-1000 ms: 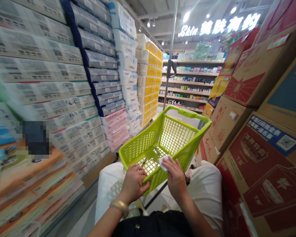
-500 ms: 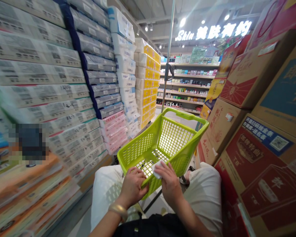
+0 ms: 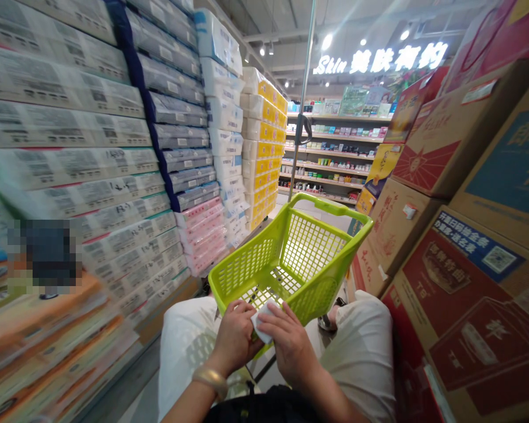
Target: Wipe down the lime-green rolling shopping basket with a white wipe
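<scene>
A lime-green plastic shopping cart basket [image 3: 315, 241] with lattice walls stands between my knees, its near rim tilted towards me. My left hand [image 3: 235, 335] has its fingers curled over the near rim, and a gold bangle circles that wrist. Under the fingers of my right hand [image 3: 288, 341] is a folded white wipe [image 3: 264, 320], pressed on the near rim right beside my left hand. Whether it is paper or cloth I cannot tell. The basket's near corner is partly hidden behind both hands.
Tall stacks of wrapped paper packs [image 3: 92, 158] rise on the left. Printed cartons [image 3: 462, 299] are piled close on the right. A metal pole [image 3: 296, 153] stands beyond the cart, with stocked shelves [image 3: 335, 138] behind it.
My right hand has slid left along the near rim with the white wipe, coming up against my left hand. The left hand stays in place on the rim.
</scene>
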The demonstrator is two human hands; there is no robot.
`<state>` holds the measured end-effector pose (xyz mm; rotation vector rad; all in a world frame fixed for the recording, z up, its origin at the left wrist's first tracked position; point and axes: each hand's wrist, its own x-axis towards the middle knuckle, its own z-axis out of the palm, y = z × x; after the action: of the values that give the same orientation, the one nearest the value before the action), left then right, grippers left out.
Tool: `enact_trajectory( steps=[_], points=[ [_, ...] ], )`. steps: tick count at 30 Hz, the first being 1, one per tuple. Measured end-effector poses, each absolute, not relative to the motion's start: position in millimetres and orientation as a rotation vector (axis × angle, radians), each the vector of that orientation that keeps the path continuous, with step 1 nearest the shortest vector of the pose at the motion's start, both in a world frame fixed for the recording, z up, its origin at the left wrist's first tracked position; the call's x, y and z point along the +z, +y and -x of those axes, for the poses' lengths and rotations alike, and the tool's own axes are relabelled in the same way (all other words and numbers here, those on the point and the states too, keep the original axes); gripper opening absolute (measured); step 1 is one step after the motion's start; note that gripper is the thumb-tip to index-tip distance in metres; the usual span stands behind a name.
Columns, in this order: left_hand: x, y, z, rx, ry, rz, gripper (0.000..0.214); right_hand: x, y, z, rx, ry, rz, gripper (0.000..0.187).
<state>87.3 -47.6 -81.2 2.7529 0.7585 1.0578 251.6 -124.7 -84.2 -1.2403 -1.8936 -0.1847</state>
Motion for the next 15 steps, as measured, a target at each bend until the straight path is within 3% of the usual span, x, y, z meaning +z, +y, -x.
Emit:
enact_trajectory(
  steps=[7, 15],
  points=[
    [-82, -48, -88, 1.0, 0.772, -2.688, 0.012, -81, -118, -270, -0.301, -1.641, 1.35, 0.042],
    [-78, -45, -83, 0.926, 0.771, -2.692, 0.012, -82, -121, -263, -0.264, -1.818, 1.285, 0.04]
  ],
)
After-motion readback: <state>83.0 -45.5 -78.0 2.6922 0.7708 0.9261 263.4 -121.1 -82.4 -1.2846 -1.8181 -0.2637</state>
